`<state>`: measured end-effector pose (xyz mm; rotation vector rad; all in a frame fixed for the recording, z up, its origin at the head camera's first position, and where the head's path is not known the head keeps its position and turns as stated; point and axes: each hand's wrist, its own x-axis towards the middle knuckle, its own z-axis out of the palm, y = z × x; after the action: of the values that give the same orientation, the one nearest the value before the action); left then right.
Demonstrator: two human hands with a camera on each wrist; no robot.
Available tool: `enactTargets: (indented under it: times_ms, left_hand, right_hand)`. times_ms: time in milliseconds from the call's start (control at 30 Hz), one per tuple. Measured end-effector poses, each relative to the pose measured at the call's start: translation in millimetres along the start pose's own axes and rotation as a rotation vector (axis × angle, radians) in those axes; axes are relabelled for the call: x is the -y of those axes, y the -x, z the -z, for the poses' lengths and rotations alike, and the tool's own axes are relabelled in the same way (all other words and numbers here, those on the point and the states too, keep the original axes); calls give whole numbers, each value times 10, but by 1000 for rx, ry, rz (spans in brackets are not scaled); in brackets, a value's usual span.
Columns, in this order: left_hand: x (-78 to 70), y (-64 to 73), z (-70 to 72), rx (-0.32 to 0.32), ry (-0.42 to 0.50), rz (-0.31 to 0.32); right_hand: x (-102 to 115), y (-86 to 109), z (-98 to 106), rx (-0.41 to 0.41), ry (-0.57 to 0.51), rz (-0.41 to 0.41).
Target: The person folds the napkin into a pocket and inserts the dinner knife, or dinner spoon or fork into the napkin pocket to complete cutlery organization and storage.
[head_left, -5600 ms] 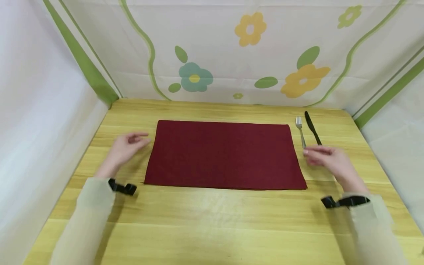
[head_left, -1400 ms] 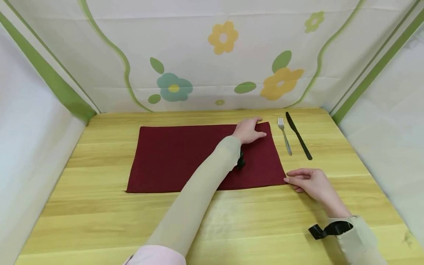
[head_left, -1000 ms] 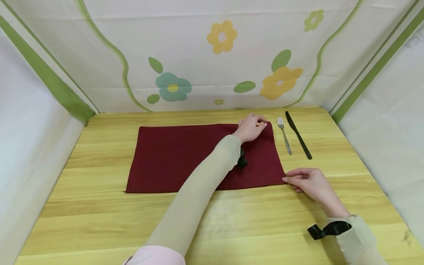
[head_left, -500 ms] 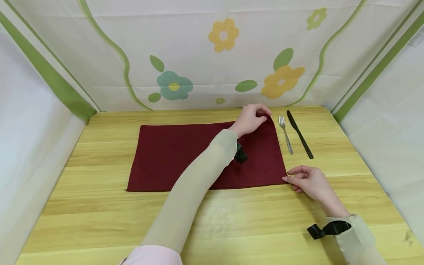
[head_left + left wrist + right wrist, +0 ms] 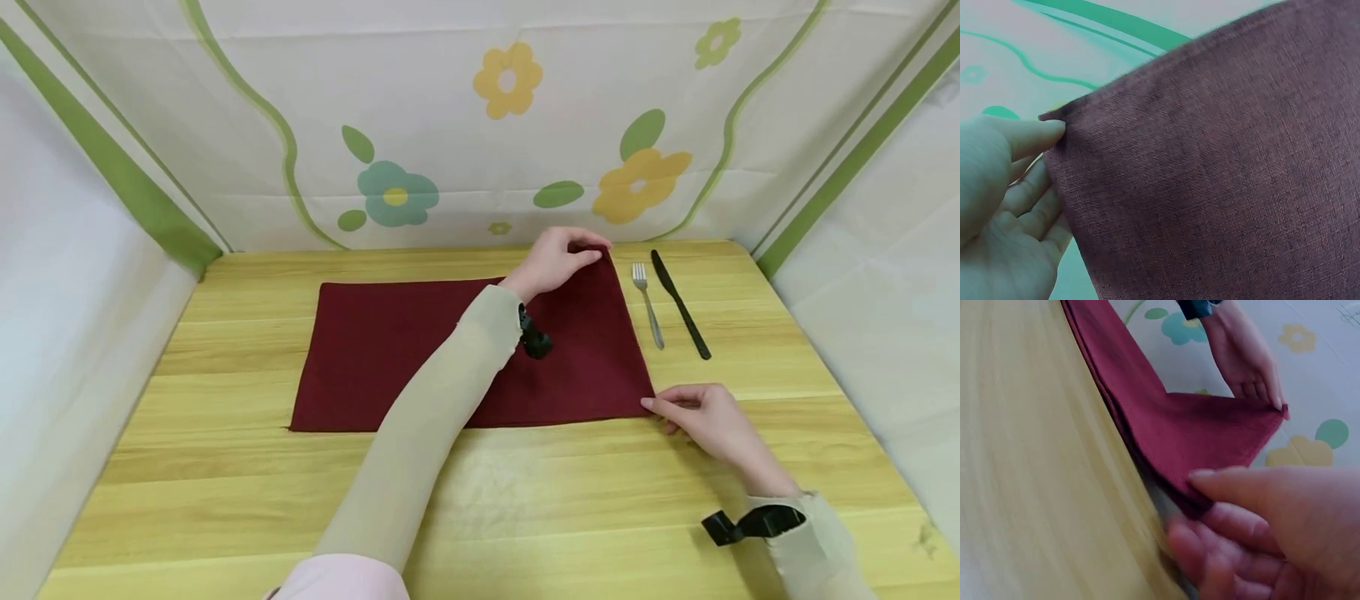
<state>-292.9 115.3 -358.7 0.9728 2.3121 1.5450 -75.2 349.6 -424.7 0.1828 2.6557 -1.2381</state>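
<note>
plainly the biggest thing here is the white fabric backdrop (image 5: pixel 435 92), printed with green bands, leaves and flowers, which stands along the back edge of the bench; white fabric also runs beside its left and right edges. next comes the bench (image 5: pixel 540 508) itself, a pale yellow wood-grain top. on it, towards the back edge and roughly midway between the left and right edges, lies the dark red cloth (image 5: pixel 592 358), layered at its near side. its left part is flat on the wood, while its far right corner is raised off the bench.

a beige left sleeve (image 5: pixel 420 433), pink at the bottom, crosses over the cloth from the near edge; the beige right sleeve (image 5: pixel 813 537) comes in by the near right corner. the left hand (image 5: pixel 547 265) has its thumb and forefinger clamped on that raised corner, close to the back edge. the right hand (image 5: pixel 712 427) pinches the cloth's near right corner between thumb and forefinger, its other fingers bent and blurred below in the right wrist view.

a black knife (image 5: pixel 681 304) lies aslant near the bench's far right corner, tip towards the back edge. a smaller silver fork (image 5: pixel 648 306) lies between knife and cloth, tines towards the back edge, touching neither.
</note>
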Motion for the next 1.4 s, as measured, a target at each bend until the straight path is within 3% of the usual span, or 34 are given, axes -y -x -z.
enactTargets:
  times_ms: [267, 533, 767, 1000, 1267, 1400]
  left_hand:
    - [-1, 13, 17, -21, 21, 9]
    - [-2, 22, 35, -3, 43, 29]
    - [22, 52, 149, -12, 61, 10]
    - [128, 159, 381, -98, 103, 0]
    - [254, 321, 577, -218, 133, 11]
    - [281, 396, 660, -270, 161, 13]
  right_hand:
    - [-50, -4, 32, 53, -118, 61]
    - [-41, 23, 49, 65, -127, 72]
    - [10, 72, 69, 59, -160, 94]
    - [179, 133, 47, -8, -138, 242]
    - [536, 206, -100, -59, -125, 402]
    - [714, 211, -182, -122, -57, 555]
